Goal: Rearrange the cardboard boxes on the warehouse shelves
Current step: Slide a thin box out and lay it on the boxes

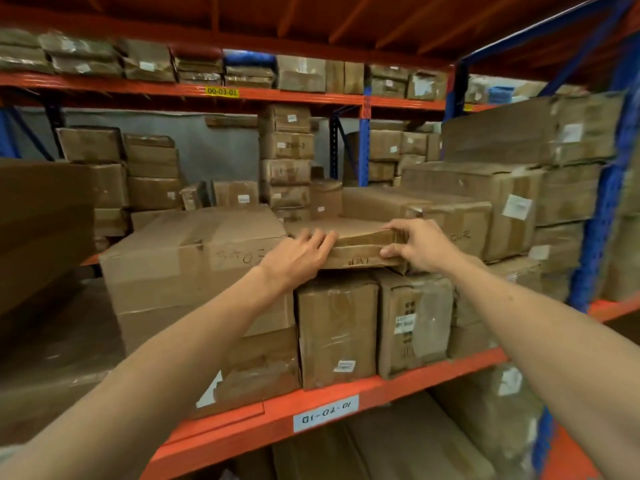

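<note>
A flat, taped cardboard box (356,245) lies on top of two upright boxes (337,327) on the orange shelf (381,386). My left hand (298,259) grips its front left corner, fingers over the top edge. My right hand (420,245) holds its front right corner, thumb on the front face and fingers on top. A large box (194,261) with handwriting stands directly to the left of the flat box.
Stacked boxes (502,202) fill the shelf to the right, beside a blue upright (602,209). More boxes (285,157) stand at the back. A big blurred box (41,220) looms at the left. Another shelf level (221,91) runs overhead with boxes on it.
</note>
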`<state>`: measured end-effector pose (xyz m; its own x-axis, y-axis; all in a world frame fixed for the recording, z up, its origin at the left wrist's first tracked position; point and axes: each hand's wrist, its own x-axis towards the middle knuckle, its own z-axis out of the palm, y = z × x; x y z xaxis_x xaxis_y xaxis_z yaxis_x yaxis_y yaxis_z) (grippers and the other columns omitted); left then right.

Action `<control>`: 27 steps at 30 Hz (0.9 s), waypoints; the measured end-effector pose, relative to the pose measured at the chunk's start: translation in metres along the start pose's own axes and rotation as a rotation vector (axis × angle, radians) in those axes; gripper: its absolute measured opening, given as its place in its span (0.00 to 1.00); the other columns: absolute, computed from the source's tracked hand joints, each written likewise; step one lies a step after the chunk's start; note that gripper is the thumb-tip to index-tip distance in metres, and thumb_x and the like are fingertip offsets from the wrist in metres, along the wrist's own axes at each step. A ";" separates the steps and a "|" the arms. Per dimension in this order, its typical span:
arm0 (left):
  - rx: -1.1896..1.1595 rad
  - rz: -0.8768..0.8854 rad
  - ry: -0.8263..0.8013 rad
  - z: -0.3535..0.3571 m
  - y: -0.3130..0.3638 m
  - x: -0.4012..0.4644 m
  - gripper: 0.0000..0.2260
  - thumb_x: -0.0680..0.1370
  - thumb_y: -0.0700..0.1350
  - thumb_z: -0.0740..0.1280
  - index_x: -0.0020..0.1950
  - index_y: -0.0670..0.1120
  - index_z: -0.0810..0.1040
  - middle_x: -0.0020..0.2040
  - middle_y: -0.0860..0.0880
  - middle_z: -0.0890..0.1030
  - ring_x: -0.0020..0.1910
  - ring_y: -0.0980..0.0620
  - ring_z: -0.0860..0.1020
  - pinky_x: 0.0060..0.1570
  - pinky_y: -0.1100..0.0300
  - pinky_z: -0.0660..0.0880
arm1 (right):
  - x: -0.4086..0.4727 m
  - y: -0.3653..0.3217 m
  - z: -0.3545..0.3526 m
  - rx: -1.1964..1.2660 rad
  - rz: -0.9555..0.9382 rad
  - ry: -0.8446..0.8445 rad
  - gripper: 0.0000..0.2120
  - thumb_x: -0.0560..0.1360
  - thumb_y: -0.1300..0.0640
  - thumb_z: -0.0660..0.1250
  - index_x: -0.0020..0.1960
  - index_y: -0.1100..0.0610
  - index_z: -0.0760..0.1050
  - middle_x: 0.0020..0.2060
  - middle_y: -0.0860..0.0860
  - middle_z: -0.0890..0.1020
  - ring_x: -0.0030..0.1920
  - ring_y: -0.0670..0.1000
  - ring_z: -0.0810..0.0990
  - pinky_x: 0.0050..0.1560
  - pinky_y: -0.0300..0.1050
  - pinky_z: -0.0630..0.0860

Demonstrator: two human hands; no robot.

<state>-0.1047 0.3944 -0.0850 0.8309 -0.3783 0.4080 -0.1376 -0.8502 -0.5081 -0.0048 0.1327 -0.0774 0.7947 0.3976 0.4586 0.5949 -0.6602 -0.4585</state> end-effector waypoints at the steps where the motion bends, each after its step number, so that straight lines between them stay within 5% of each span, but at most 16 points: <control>1: 0.003 0.009 -0.040 0.011 0.004 -0.003 0.33 0.79 0.50 0.68 0.79 0.42 0.57 0.69 0.41 0.71 0.65 0.40 0.73 0.48 0.47 0.80 | -0.002 0.006 0.009 0.001 0.015 -0.011 0.24 0.72 0.48 0.80 0.66 0.41 0.81 0.62 0.53 0.82 0.70 0.57 0.71 0.70 0.54 0.69; 4: 0.040 0.035 -0.168 0.037 0.014 -0.009 0.38 0.80 0.63 0.63 0.80 0.44 0.53 0.72 0.40 0.68 0.71 0.40 0.69 0.71 0.46 0.67 | 0.000 0.023 0.024 -0.104 -0.019 -0.059 0.24 0.70 0.50 0.81 0.65 0.44 0.83 0.63 0.56 0.83 0.68 0.58 0.76 0.68 0.53 0.72; 6: 0.106 0.025 -0.166 0.046 0.015 -0.010 0.38 0.80 0.67 0.57 0.81 0.43 0.51 0.74 0.38 0.67 0.73 0.39 0.66 0.77 0.46 0.56 | 0.003 0.028 0.027 -0.263 -0.106 -0.048 0.26 0.69 0.46 0.81 0.66 0.44 0.82 0.74 0.55 0.73 0.73 0.60 0.70 0.70 0.55 0.69; 8: 0.116 0.022 -0.172 0.048 0.011 -0.006 0.37 0.82 0.67 0.50 0.81 0.44 0.50 0.74 0.37 0.66 0.74 0.39 0.66 0.77 0.46 0.55 | 0.010 0.031 0.025 -0.479 -0.246 -0.012 0.27 0.71 0.39 0.76 0.69 0.43 0.80 0.79 0.54 0.65 0.77 0.60 0.61 0.74 0.56 0.62; 11: 0.102 -0.002 -0.217 0.044 0.009 0.000 0.33 0.84 0.64 0.45 0.82 0.43 0.49 0.75 0.36 0.65 0.74 0.39 0.66 0.76 0.47 0.57 | 0.017 0.037 0.023 -0.663 -0.350 -0.055 0.30 0.76 0.31 0.63 0.76 0.40 0.72 0.75 0.50 0.73 0.79 0.55 0.56 0.75 0.56 0.49; 22: 0.109 -0.198 -0.456 0.027 0.030 0.011 0.33 0.85 0.60 0.51 0.83 0.45 0.42 0.80 0.38 0.57 0.78 0.39 0.58 0.79 0.47 0.51 | 0.020 0.032 0.035 -0.613 -0.262 -0.126 0.29 0.79 0.35 0.63 0.79 0.40 0.67 0.73 0.50 0.76 0.79 0.53 0.61 0.76 0.58 0.38; 27: -0.003 -0.211 -0.334 0.005 0.037 -0.012 0.35 0.85 0.58 0.55 0.83 0.43 0.42 0.82 0.38 0.52 0.81 0.42 0.52 0.79 0.50 0.44 | 0.011 0.024 0.042 -0.498 -0.239 -0.145 0.39 0.77 0.29 0.60 0.82 0.46 0.59 0.81 0.58 0.59 0.82 0.58 0.45 0.76 0.64 0.33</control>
<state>-0.1170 0.3696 -0.1127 0.9706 -0.0554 0.2343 0.0543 -0.8978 -0.4370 0.0228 0.1481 -0.1152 0.6741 0.6334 0.3799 0.6598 -0.7476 0.0757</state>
